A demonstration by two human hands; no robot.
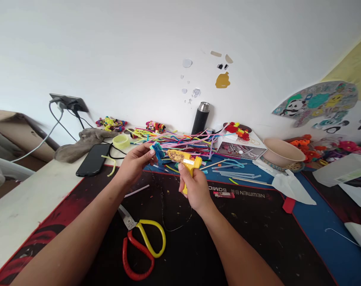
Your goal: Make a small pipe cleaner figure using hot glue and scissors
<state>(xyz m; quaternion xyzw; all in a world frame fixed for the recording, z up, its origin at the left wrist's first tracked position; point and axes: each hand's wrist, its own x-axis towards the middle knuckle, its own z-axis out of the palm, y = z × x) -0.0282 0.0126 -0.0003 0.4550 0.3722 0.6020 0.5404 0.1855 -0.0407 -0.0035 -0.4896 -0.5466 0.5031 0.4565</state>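
while the scissors [133,225] lie nearest on the black mat [183,254], their red and yellow handles spread and their blades partly hidden by the left forearm, both hands are up over the mat's far edge. the left hand [135,162] has the blue piece [159,153] pinched between thumb and fingers. the right hand [195,188] is wrapped around the handle of the yellow glue gun [183,159], clamped on it, with the nozzle pointing at the blue piece; whether they touch, i can't tell from here. a thin dark loop of wire [171,230] lies on the mat below the hands, and a red lighter [224,195] is to the right of the gun.

farther back on the left, a phone [93,163] lies near a yellow-green roll [121,142] and a grey plush [82,147]. beyond the hands spreads a heap of coloured stems [180,138], with clear sticks [240,174] in front and to the right. a pink bowl [283,153] sits farther right. behind the heap, a black flask [200,119] stands tilted slightly, close to the white wall [139,59], which has a yellow sticker [223,80] on it.
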